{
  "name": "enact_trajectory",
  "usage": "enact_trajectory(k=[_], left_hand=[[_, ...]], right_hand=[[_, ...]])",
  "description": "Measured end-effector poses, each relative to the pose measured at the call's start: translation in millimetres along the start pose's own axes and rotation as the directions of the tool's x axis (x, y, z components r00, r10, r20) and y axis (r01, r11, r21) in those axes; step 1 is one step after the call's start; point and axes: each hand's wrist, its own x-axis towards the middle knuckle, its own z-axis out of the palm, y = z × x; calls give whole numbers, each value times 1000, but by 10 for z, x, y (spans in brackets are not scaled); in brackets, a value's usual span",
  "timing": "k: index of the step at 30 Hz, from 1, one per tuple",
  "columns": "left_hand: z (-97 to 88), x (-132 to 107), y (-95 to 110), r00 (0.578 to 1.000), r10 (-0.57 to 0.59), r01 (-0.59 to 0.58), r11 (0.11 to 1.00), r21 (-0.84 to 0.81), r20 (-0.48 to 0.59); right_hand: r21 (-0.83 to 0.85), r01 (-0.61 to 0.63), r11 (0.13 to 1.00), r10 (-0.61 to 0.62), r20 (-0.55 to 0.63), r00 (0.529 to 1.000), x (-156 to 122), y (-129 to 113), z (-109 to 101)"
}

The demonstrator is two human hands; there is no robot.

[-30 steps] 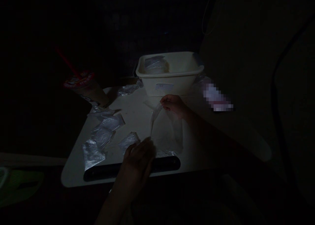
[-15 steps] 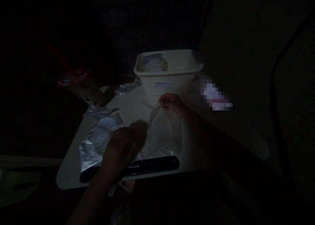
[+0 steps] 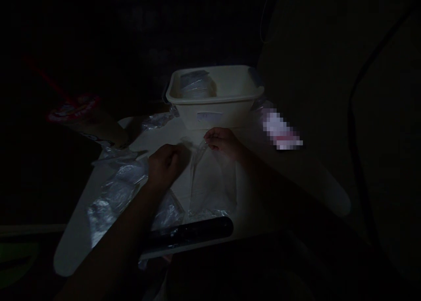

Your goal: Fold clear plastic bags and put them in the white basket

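Observation:
In the dim head view, my right hand pinches the top edge of a clear plastic bag, which lies toward me on the white table. My left hand is to the left of that bag, its fingers curled; whether anything is inside them is hidden. More clear plastic bags lie in a crumpled pile left of my left hand. Another clear bag lies below my left wrist, by the black slot along the table's near edge.
A white plastic basin with a wrapped bundle in it stands at the back. At the left is a drink cup with a red lid and straw. A blurred-out pale object lies right of the basin.
My left hand has moved up and away from me, nearer the right hand. My right hand keeps its pinch on the bag. The whole view has shifted slightly.

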Motion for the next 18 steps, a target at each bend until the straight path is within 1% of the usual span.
enact_trajectory(k=[7,11,13,15,16,18], left_hand=[[24,21,25,995,-94,93,995,-47,-16],[26,10,6,993,-116,117,993,-31,24],[20,11,5,988,-141,142,990,-7,61],[9,17,35,983,-138,132,990,53,125],[2,19,63,978,-119,103,990,100,170],[-10,20,138,961,-56,3,981,195,271]], right_hand=[[-6,-13,1000,13,3,1000,-10,-23,8],[-7,-17,1000,18,5,1000,-11,-26,7],[-15,-29,999,30,12,999,-12,-22,4],[-19,-22,1000,23,15,1000,-12,-16,3],[-24,-13,1000,13,18,1000,-13,-14,3],[-36,0,999,1,25,1000,-16,-12,5]])
